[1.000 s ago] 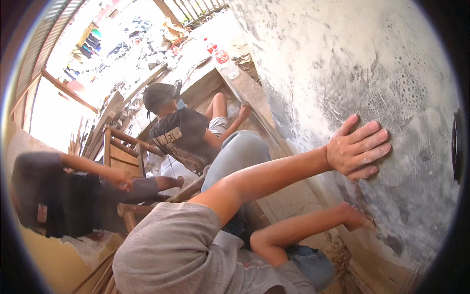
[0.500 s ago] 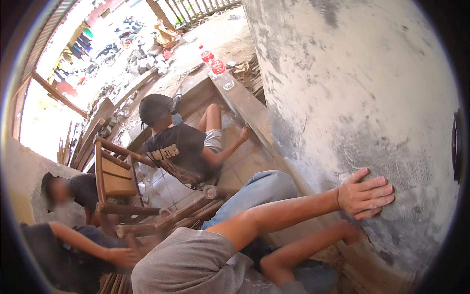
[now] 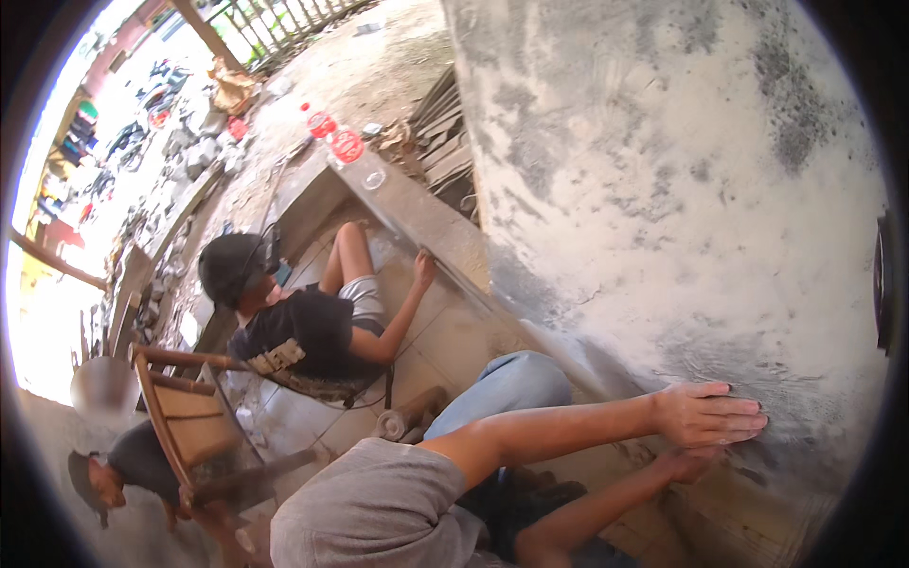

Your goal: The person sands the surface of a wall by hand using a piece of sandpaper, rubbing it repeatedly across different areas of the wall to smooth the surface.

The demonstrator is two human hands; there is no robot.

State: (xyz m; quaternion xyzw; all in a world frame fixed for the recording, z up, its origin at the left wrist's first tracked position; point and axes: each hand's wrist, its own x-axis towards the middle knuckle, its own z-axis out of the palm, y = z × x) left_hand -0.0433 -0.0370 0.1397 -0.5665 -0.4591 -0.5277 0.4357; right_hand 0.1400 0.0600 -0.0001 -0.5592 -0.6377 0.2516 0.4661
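Observation:
My left hand [image 3: 712,415] reaches across to the grey-white plastered wall [image 3: 615,189]. Its fingers are stretched out flat against the lower wall, with pale dust on the fingertips. Just below it is my right hand [image 3: 693,464], close to the wall's foot. Those fingers look curled in; whatever they may hold is hidden. Around both hands the plaster is darker grey and looks rough. My bent knee in blue jeans [image 3: 507,388] rises beside the left forearm.
A seated person in a black shirt [image 3: 312,327] touches the low ledge [image 3: 431,227], where a plastic bottle with a red label [image 3: 343,144] lies. Another person in a cap [image 3: 142,464] bends beside a wooden chair [image 3: 194,426]. Rubble [image 3: 189,156] lies outside.
My left hand has slid slightly down the wall and its fingers have drawn together. My right hand shows more below it. The view has shifted, moving the seated person leftward.

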